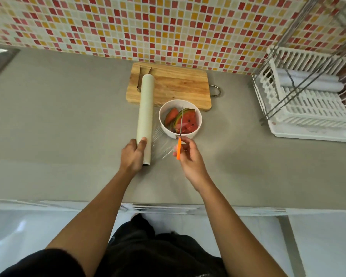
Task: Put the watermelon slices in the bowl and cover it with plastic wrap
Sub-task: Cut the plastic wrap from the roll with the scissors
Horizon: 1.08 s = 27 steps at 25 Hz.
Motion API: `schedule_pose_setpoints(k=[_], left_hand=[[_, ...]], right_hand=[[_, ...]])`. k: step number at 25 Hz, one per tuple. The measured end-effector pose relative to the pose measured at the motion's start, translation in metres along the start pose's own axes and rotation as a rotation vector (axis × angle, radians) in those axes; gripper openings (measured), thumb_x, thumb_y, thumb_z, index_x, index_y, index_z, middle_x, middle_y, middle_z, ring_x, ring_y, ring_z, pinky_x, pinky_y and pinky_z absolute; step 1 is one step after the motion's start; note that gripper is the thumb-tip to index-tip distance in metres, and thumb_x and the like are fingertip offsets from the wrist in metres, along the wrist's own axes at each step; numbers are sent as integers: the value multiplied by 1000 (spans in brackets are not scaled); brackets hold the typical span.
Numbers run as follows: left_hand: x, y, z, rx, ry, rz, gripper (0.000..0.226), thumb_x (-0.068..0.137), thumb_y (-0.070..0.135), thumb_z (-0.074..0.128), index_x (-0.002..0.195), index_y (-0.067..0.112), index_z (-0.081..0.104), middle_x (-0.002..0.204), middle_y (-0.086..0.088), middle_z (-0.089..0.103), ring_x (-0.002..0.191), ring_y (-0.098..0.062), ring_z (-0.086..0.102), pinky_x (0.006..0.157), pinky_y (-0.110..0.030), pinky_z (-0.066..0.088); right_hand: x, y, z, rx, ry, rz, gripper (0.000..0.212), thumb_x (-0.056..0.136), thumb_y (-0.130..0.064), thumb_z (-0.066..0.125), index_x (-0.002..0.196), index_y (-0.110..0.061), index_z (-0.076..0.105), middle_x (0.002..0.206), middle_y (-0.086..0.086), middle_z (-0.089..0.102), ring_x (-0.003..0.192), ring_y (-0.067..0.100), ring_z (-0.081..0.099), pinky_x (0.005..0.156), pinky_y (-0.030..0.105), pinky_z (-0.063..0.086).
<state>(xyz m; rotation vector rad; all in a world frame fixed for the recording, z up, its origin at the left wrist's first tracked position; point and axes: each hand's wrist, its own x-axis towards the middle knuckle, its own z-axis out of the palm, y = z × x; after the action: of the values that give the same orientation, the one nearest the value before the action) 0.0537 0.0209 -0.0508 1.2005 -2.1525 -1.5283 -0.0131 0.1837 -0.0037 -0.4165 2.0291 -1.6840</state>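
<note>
Nearest, the left hand [133,154] grips the near end of the plastic wrap roll [146,108], thumb laid over the top and fingers curled around it, pinning it to the desk [68,116]. Just to its right, the right hand [189,156] pinches the orange handle of a knife [179,146], whose thin blade points away over the bowl. Between the 2 hands a stretch of clear film [161,144] is drawn off the roll toward the bowl; it looks wrinkled and still joined to the roll.

Farther on, the white bowl [200,118] stands just right of the roll with the watermelon slices [187,122] inside, at least 2 of them. So step 1, loading the bowl, looks done. Whether any film already lies over the rim I cannot tell. What seems left is cutting the sheet free, then stretching it over the bowl and sealing it.

Beyond sit a wooden cutting board [178,84] carrying tongs [139,78], and a white dish rack [308,108] far right.
</note>
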Motion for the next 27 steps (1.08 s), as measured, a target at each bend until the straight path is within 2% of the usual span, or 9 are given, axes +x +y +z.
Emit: schedule_pose_setpoints(k=[2,7,10,15,20,24,27], left_hand=[[0,1,-1,-24,-3,-23,40,95,46,43,82,9,50,87,-12,56,79,-29,49,69,-34,36],[2,1,-2,-39,14,-56,43,90,51,44,72,12,47,78,-7,53,74,-27,46,67,-36,38],[2,1,-4,-58,13,-75,42,89,50,46,64,17,44,70,0,48,67,-22,43,60,-34,35],[3,1,-6,-75,-15,-81,43,90,51,46,68,14,47,73,0,49,64,-16,44,58,-30,36],[3,0,-8,-135,-58,-105,45,87,54,46,83,10,55,80,0,52,74,-20,50,67,-34,42],[2,1,-11,-154,-69,-105,41,89,53,47,77,14,53,80,1,52,71,-18,50,62,-31,40],[2,3,-12,-158,-80,-102,42,90,52,46,73,13,49,77,1,49,67,-16,46,57,-28,36]], right_hand=[[-4,9,11,92,-44,39,23,96,-8,47,115,-20,47,84,-5,58,71,2,59,70,10,46],[-16,25,38,187,-79,115,18,91,-13,58,108,-18,52,83,-2,58,61,-6,55,65,11,43],[-30,29,48,205,-30,186,26,87,-16,64,108,-18,51,83,-3,58,59,-10,55,61,5,41],[-64,37,49,217,22,298,25,88,-21,65,105,-12,49,83,-6,57,59,-11,56,62,4,43],[-93,45,53,130,-35,419,29,86,-39,63,102,-16,53,72,-12,57,57,-9,55,48,5,38],[-94,40,64,103,-100,434,34,86,-49,59,100,-18,51,63,-28,62,57,-11,56,44,5,35],[-84,34,72,82,-103,486,44,80,-59,59,99,-20,51,71,-19,60,52,-7,54,42,10,36]])
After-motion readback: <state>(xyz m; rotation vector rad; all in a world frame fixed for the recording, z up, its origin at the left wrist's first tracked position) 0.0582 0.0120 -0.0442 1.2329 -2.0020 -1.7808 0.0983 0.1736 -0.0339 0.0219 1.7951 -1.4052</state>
